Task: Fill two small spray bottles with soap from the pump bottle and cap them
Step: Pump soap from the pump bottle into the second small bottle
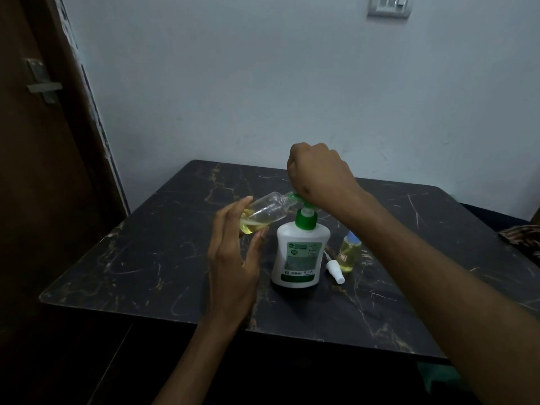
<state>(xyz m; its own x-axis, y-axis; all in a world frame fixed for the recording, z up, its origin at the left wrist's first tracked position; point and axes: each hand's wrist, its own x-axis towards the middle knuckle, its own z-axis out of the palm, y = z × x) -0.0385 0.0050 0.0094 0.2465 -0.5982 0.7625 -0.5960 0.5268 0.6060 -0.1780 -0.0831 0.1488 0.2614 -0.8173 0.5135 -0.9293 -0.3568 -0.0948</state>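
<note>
Fingers of the right hand curl down over the green pump head, hidden behind the knuckles, so their grip cannot be told. Mid-table, the white pump bottle stands on dark veined marble. The left hand clamps a clear tilted spray bottle, mouth at the spout. Toward the right edge stand a capped bottle and loose white sprayer.

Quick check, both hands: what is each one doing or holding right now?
Left hand: holding the tilted clear spray bottle at the pump nozzle.
Right hand: closed in a fist, pressing on the pump bottle head.
</note>
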